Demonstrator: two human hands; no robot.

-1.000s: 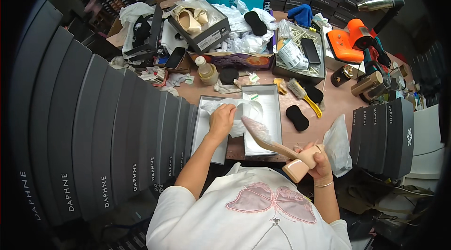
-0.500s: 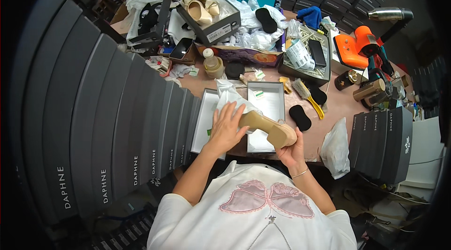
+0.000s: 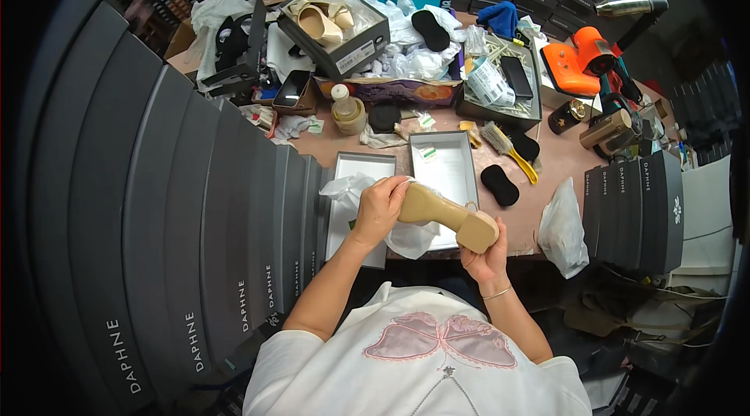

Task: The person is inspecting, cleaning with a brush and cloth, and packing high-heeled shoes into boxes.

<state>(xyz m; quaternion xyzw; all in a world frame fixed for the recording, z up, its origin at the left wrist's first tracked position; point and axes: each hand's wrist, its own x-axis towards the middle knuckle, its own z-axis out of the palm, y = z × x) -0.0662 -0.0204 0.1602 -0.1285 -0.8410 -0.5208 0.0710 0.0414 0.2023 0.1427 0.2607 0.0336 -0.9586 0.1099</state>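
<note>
A beige shoe [image 3: 437, 208] is held sole-up in front of me, its square heel toward the right. My left hand [image 3: 380, 210] is closed on its toe end, together with white tissue paper [image 3: 412, 240] that hangs below and to the left of the shoe. My right hand [image 3: 486, 258] grips the heel end from beneath. Under the shoe lie a grey-edged white open box [image 3: 451, 162] and, left of it, its shallower white-lined counterpart [image 3: 363, 164], partly hidden by the tissue and my left hand.
Dark shoe boxes [image 3: 156, 182] stand in a tall row at left, more boxes [image 3: 637, 209] at right. A yellow brush [image 3: 512, 153], black pad [image 3: 500, 185] and plastic bag [image 3: 564, 232] lie right of the shoe. Behind are a glue-like bottle [image 3: 347, 110] and an orange device [image 3: 574, 64].
My left hand has gone from spread fingers over the tissue to a closed grip on the toe end. The tissue has shifted down, below the shoe. The view has moved slightly.
</note>
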